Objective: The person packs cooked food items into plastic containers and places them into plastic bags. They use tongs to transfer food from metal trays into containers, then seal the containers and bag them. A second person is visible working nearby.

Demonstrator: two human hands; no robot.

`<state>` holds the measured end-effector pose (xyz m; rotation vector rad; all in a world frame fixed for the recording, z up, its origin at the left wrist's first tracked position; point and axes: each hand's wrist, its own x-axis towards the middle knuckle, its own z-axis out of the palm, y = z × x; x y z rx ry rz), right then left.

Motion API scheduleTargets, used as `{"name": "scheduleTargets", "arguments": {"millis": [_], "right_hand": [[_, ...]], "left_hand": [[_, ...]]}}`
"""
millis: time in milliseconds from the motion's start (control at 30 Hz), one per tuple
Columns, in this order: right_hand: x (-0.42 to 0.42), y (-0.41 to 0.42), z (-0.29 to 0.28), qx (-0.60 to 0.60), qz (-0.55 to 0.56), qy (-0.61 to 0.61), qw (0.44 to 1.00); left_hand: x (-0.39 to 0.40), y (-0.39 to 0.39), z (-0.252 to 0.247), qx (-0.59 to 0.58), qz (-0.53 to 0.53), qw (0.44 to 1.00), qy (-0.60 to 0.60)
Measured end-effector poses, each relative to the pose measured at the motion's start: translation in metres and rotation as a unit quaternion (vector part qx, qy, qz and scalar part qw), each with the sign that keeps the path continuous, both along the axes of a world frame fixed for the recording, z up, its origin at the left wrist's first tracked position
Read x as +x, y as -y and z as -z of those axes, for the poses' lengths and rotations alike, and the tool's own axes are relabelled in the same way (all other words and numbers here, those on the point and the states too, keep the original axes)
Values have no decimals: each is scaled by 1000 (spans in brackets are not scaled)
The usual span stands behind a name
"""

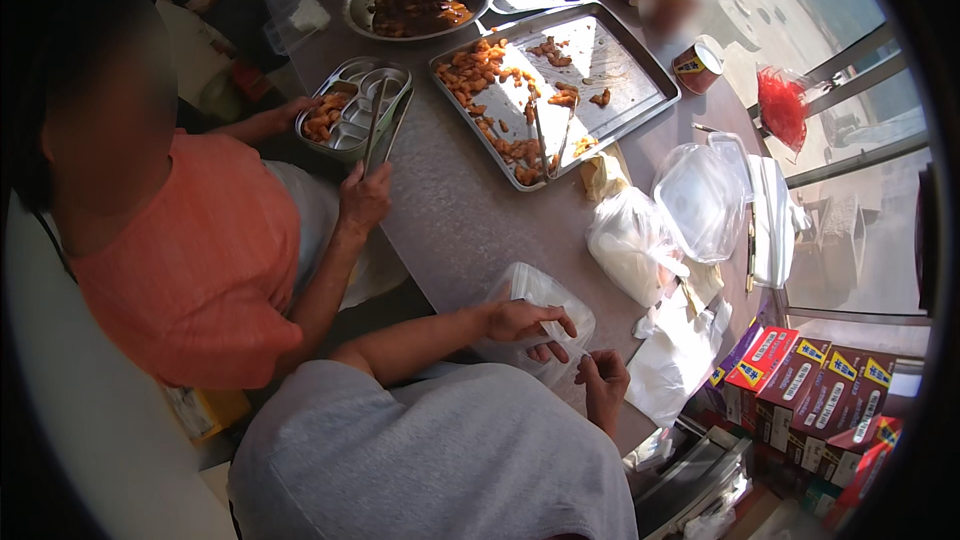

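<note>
A thin clear plastic bag (559, 371) lies around a clear plastic container (544, 289) at the table's near edge. My left hand (529, 322) is over the bag, its fingers partly spread with a stretch of the film between them. Just to the right, my right hand (609, 379) pinches a twisted end of the same bag between thumb and fingers. The contents of the container are mostly hidden by glare and film.
On the left, a co-worker holds metal tongs (375, 127) and a divided metal tray (352, 105). Beyond are a large baking tray (637, 109) of fried pieces and a metal bowl (356, 7). A tied white bag (634, 244), clear containers (697, 202), papers and boxes (810, 390) stand right.
</note>
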<state>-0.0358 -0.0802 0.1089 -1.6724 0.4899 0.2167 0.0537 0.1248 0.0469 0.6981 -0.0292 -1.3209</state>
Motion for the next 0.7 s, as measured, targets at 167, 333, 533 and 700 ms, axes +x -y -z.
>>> {"name": "scheduleTargets", "arguments": {"millis": [167,333,533,700], "right_hand": [[-16,-12,-2,-92,-255,-103,957],[10,19,4,-84,-139,22,986],[55,-6,5,116,-227,-4,967],[44,4,9,121,-207,-49,970]], "left_hand": [[7,13,11,5,32,999,-32],[-1,39,-18,154,136,887,413],[-28,47,-38,199,159,733,631],[-31,24,-53,155,19,737,657]]}}
